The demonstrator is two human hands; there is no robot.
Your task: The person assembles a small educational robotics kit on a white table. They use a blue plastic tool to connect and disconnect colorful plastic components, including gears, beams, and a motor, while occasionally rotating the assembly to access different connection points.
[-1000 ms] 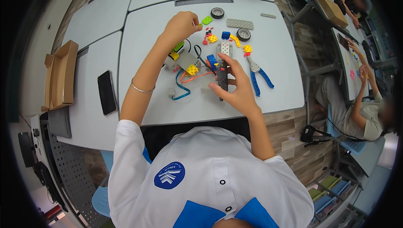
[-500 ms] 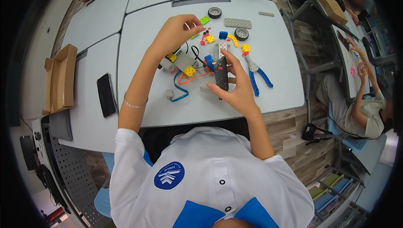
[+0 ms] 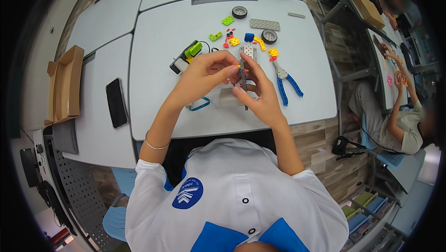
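My right hand [image 3: 261,95] grips a dark grey perforated building plate [image 3: 244,91], turned edge-on. Small yellow and red bits show on the plate near its upper part. My left hand [image 3: 209,76] is closed in a pinch against the plate's left face; whatever lies between its fingertips is hidden. Behind my left hand, partly covered, is a grey and black motor assembly [image 3: 178,64] with a green piece [image 3: 194,49] on top. A light grey perforated frame [image 3: 249,50] lies just beyond the plate. A blue ribbon-like band [image 3: 200,105] shows below my left wrist.
Blue-handled pliers [image 3: 282,78] lie to the right. Beyond are wheels [image 3: 239,12], a flat grey plate [image 3: 265,24] and several small yellow, red and green pieces. At left are a phone [image 3: 117,104] and an open cardboard box [image 3: 70,87]. Other people sit at nearby tables.
My left hand has come back from the small red pieces at the far side to the dark plate. The motor assembly's green piece is now uncovered. My right hand still holds the plate, now edge-on.
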